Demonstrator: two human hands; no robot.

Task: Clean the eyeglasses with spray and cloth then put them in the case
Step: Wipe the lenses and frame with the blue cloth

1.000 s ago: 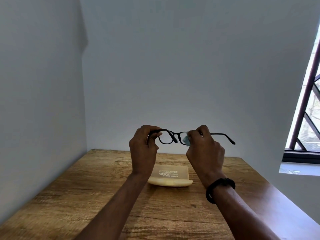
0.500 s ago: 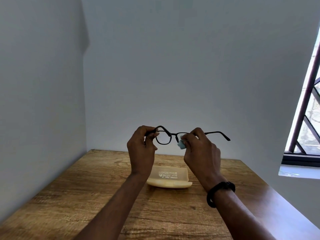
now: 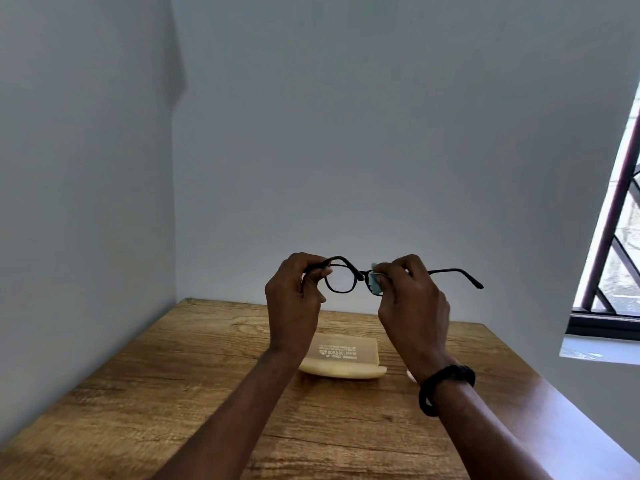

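Note:
I hold black-framed eyeglasses (image 3: 341, 276) up in the air above the table, arms unfolded. My left hand (image 3: 294, 299) pinches the left end of the frame. My right hand (image 3: 412, 299) presses a small light-blue cloth (image 3: 374, 283) around the right lens, which the cloth and fingers hide. The right temple arm (image 3: 457, 273) sticks out to the right. A cream eyeglass case (image 3: 343, 358) with printed text lies on the wooden table (image 3: 156, 393) below my hands. No spray bottle is in view.
The table sits in a corner, with a white wall close on the left and another behind. A window with dark bars (image 3: 613, 254) is at the right, above a sill. A black band is on my right wrist (image 3: 445, 382).
Both hands and the glasses have shifted slightly left and a little lower in view. My right hand's fingers have moved the cloth over the right lens.

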